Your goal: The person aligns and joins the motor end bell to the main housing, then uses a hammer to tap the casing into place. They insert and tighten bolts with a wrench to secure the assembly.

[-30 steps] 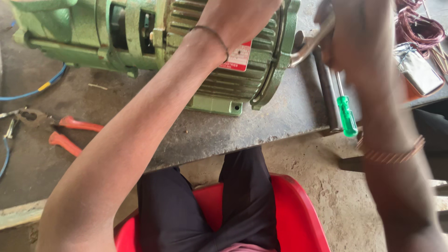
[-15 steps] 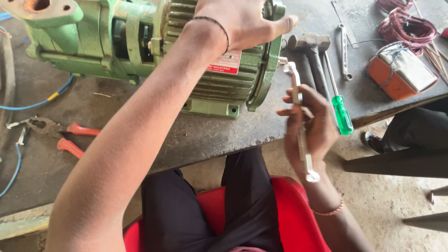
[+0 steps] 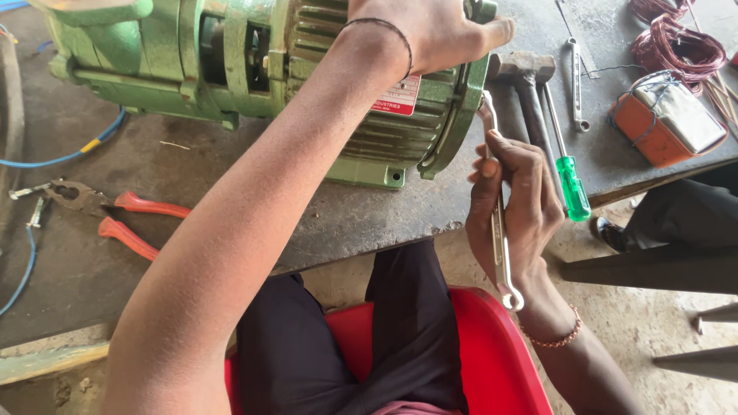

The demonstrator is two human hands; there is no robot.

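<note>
- One wrench (image 3: 498, 223) in play: a slim double-ended spanner, upper jaw up against the end cover rim of the green motor (image 3: 307, 84), lower jaw hanging down over the red chair (image 3: 492, 346). Cannot tell whether the upper jaw is seated on a bolt; the rim hides it.
- Right hand (image 3: 515, 200): fingers curled shut around the wrench mid-shank. Grip sits well below the head, so a half-seated jaw could slip off and round the bolt or bang knuckles into the cover fins.
- Left hand (image 3: 430, 31): palm down on top of the motor, fingers spread over the housing, gripping nothing. Only that hand steadies the motor; a hard pull could shift or roll it on the counter (image 3: 361, 215).
- Motor foot is near the counter edge, right above the person's lap. A slide toward the edge is the worst case.
- Hammer (image 3: 526, 84), green-handled screwdriver (image 3: 573, 184) and a second small wrench (image 3: 576, 77) lie just beside the right hand; a slipped swing could knock them off the edge.
- Red-handled pliers (image 3: 115, 215), a blue wire (image 3: 69, 157), a copper wire coil (image 3: 676, 46) and an orange box (image 3: 669, 115) are well apart, low risk.
</note>
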